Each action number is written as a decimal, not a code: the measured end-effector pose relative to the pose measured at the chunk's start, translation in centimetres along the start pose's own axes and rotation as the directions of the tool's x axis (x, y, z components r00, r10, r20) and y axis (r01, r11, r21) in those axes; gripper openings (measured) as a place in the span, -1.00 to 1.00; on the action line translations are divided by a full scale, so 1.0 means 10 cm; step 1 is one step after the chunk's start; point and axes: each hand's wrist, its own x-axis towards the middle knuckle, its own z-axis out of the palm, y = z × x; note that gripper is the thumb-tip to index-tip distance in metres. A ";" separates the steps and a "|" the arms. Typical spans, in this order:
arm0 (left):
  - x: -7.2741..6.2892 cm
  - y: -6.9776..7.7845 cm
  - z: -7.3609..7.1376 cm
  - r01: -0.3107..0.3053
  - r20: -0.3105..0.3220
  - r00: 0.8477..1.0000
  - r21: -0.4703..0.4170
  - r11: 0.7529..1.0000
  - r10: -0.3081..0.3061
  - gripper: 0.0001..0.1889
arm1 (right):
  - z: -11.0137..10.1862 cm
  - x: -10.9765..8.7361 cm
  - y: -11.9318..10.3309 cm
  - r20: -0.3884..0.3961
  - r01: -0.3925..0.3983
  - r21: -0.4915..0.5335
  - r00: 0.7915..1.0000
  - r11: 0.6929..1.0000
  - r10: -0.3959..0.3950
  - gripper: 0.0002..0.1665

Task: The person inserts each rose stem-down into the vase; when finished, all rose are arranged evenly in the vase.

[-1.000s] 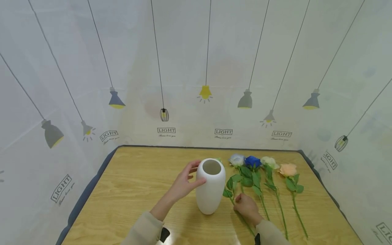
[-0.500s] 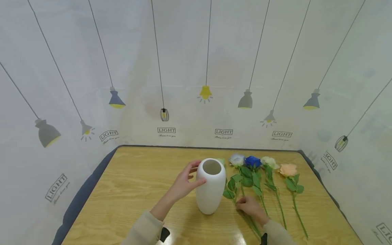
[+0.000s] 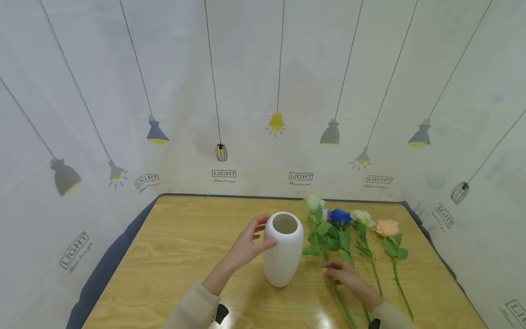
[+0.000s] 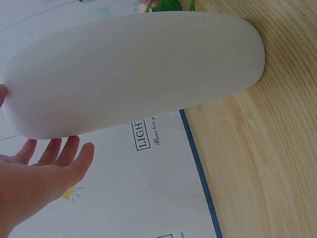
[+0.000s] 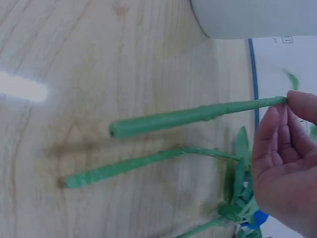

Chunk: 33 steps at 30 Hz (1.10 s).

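Observation:
A tall white vase stands upright on the wooden table, its dark round mouth facing up. My left hand holds it near the top, thumb on the near side and fingers around the left and back. In the left wrist view the fingertips lie against the smooth vase wall. Just right of the vase, my right hand pinches the stem of a pale green-white artificial rose. The right wrist view shows that stem raised over the table, its thick cut end toward the camera.
To the right lie more artificial roses: a pale blue one partly covered, a blue one, a cream one and a peach one. A cloth backdrop printed with lamps rises behind the table's dark edge.
My right hand has moved right with the pale green-white rose, bringing its bloom out from behind the vase and over the pale blue one. The left hand and vase have stayed put.

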 end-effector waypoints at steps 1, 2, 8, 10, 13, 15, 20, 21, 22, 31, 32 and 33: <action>0.00 0.01 0.00 0.002 0.000 1.000 -0.001 1.000 -0.002 -0.40 | -0.02 -0.01 -0.04 -0.015 0.017 0.006 1.000 1.000 -0.017 -0.52; 0.00 0.02 0.00 0.004 0.001 1.000 -0.001 1.000 -0.004 -0.40 | -0.03 -0.01 -0.09 -0.028 0.040 0.005 0.999 0.999 -0.040 -0.52; -0.02 0.03 0.00 0.021 0.003 1.000 0.001 1.000 -0.021 -0.39 | -0.10 -0.06 -0.33 -0.150 0.181 0.009 0.973 0.983 -0.177 -0.57; -0.02 0.02 0.00 0.022 0.002 1.000 0.003 1.000 -0.022 -0.39 | -0.12 -0.09 -0.41 -0.194 0.232 -0.008 0.954 0.973 -0.229 -0.60; -0.02 0.03 0.00 0.022 -0.001 1.000 0.002 1.000 -0.022 -0.39 | -0.13 -0.15 -0.54 -0.225 0.319 -0.037 0.921 0.947 -0.319 -0.63; -0.02 0.03 0.00 0.023 -0.001 1.000 -0.001 1.000 -0.023 -0.39 | -0.15 -0.18 -0.62 -0.239 0.378 -0.052 0.894 0.924 -0.379 -0.65; -0.02 0.03 0.00 0.029 -0.001 1.000 -0.004 1.000 -0.029 -0.39 | -0.16 -0.27 -0.82 -0.245 0.490 -0.023 0.842 0.872 -0.480 -0.72; -0.02 0.03 0.00 0.029 -0.002 1.000 -0.003 1.000 -0.029 -0.39 | -0.17 -0.28 -0.86 -0.249 0.508 -0.011 0.833 0.862 -0.494 -0.73; -0.02 0.03 0.00 0.028 -0.002 1.000 -0.001 1.000 -0.028 -0.39 | -0.17 -0.29 -0.90 -0.256 0.521 -0.004 0.825 0.854 -0.505 -0.74; -0.03 0.01 0.00 0.031 -0.008 1.000 0.012 0.999 -0.030 -0.40 | -0.16 -0.35 -1.21 -0.362 0.614 0.051 0.746 0.788 -0.558 -0.85; -0.04 0.00 0.00 0.034 -0.008 0.999 0.013 0.999 -0.034 -0.39 | -0.16 -0.37 -1.25 -0.369 0.622 0.051 0.738 0.781 -0.564 -0.86; -0.04 -0.01 0.01 0.039 -0.009 0.999 0.011 0.999 -0.039 -0.39 | -0.16 -0.39 -1.30 -0.374 0.629 0.052 0.732 0.776 -0.569 -0.87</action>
